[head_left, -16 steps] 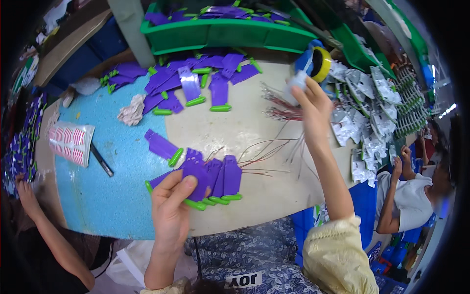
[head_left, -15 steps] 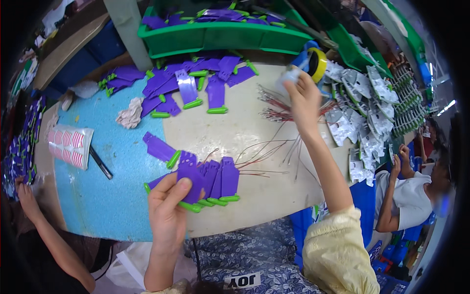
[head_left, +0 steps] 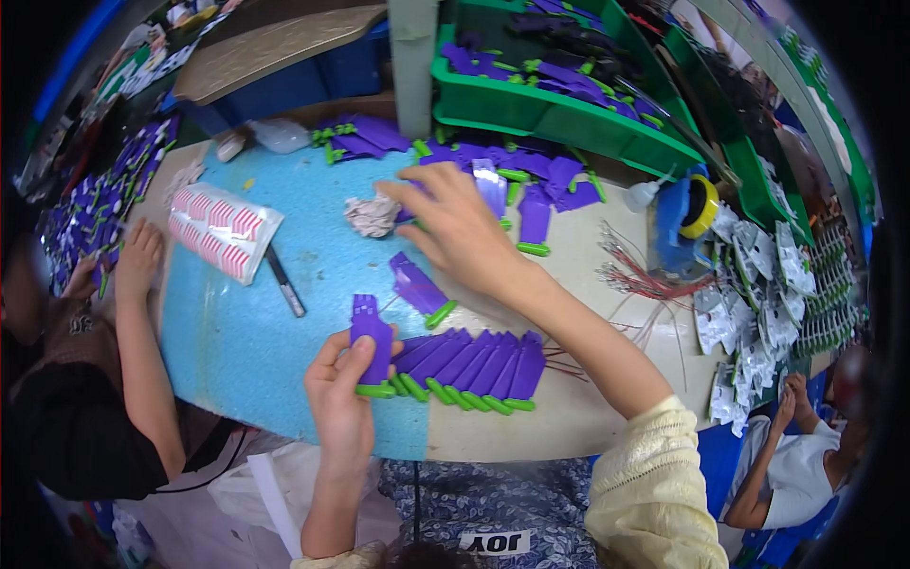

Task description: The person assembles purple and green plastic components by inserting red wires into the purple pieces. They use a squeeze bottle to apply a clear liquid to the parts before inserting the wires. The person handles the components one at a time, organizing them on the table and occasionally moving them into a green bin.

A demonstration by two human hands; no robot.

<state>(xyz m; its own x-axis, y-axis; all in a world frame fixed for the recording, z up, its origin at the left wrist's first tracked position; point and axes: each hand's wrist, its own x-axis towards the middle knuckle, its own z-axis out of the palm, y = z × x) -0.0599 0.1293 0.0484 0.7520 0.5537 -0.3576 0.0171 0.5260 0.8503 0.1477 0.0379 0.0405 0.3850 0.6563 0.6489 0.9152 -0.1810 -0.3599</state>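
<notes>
Just left of a fanned purple row (head_left: 485, 368), the person's left hand (head_left: 341, 384) pinches a green-ended purple piece (head_left: 373, 337); beyond that row are a crumpled wad (head_left: 370, 217) and the right hand (head_left: 457, 223), grip spread apart.

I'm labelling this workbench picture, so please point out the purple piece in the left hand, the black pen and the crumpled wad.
Purple piece (head_left: 371, 326): head view, on its flat face.
Black pen (head_left: 284, 282): head view, middle of its barrel.
Crumpled wad (head_left: 372, 216): head view, middle of its creased surface.
</notes>
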